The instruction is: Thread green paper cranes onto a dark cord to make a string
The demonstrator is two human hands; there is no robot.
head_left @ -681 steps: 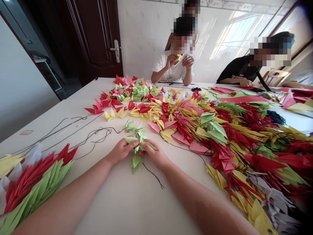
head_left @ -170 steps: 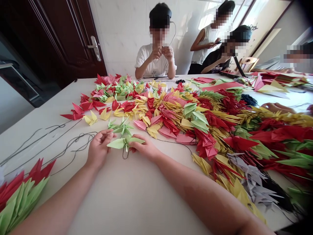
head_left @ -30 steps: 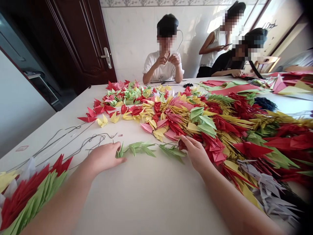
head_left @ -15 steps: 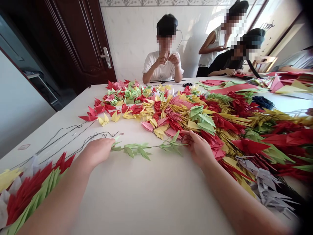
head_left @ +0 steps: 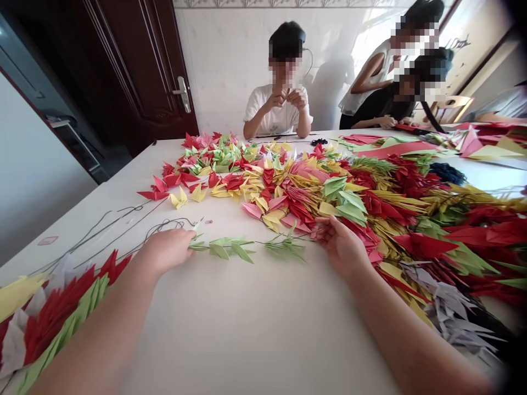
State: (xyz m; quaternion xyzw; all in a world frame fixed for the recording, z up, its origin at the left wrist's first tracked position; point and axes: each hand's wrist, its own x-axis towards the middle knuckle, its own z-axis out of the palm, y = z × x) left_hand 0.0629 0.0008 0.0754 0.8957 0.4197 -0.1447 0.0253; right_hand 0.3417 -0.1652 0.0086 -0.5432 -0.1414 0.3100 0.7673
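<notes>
A string of green folded paper cranes (head_left: 231, 248) stretches between my two hands, just above the white tabletop. My left hand (head_left: 169, 251) is closed around the strand's left end, and its fingers are partly hidden behind the back of the hand. At the other end my right hand (head_left: 341, 244) pinches the thin dark string with thumb and fingers, a short way right of the last green cranes. The cranes sit in two clusters with a bare stretch of string between them. My right fingertips are beside a large heap of coloured paper cranes (head_left: 302, 192).
Strands of red, white and green cranes (head_left: 61, 312) lie at the left near my forearm. Loose black strings (head_left: 102, 236) trail over the table (head_left: 247, 340). Across it a person in white (head_left: 275, 112) works with both hands; two others are at the right. Dark blue yarn (head_left: 448, 173) lies there.
My right hand has slid right along the string, widening the gap to the green cranes. My left hand stays nearly in place. The view has shifted slightly, and the standing person leans further right.
</notes>
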